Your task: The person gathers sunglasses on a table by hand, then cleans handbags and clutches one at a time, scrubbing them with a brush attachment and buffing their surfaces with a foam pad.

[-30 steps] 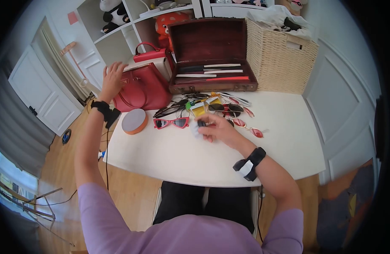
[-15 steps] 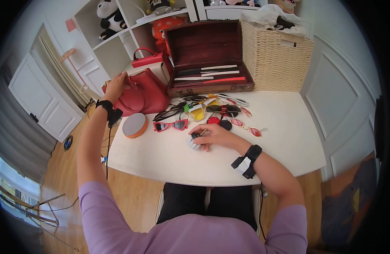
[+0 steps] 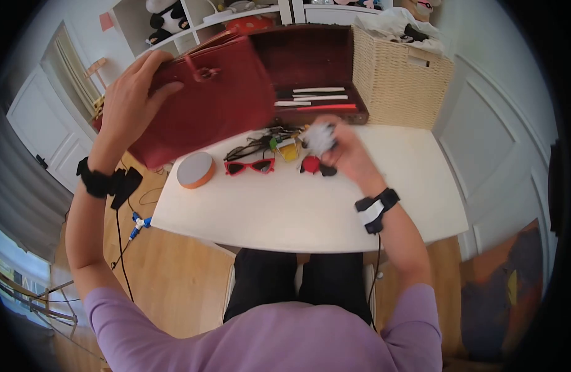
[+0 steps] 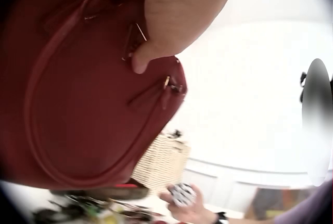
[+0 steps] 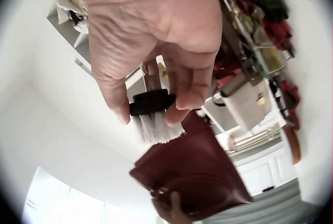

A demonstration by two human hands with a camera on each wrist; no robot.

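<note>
Here, an open brown suitcase (image 3: 316, 59) holds flat white strips (image 3: 320, 97) and a red one, beside a wicker basket (image 3: 403, 87) lined with white cloth (image 3: 391, 26). The left hand (image 3: 131, 99) grips the top of a smooth, deep-red handbag (image 3: 211, 102), tilted in the air over the left end of the white surface (image 3: 298, 211) and hiding the suitcase's left side, while the right hand (image 3: 355, 155) pinches a black-based brush (image 5: 157, 122) with pale, seemingly dark-flecked bristles; below lie red-framed sunglasses (image 3: 250, 167), yellow-lensed glasses (image 3: 289, 151) and a round grey-topped box (image 3: 196, 170).
</note>
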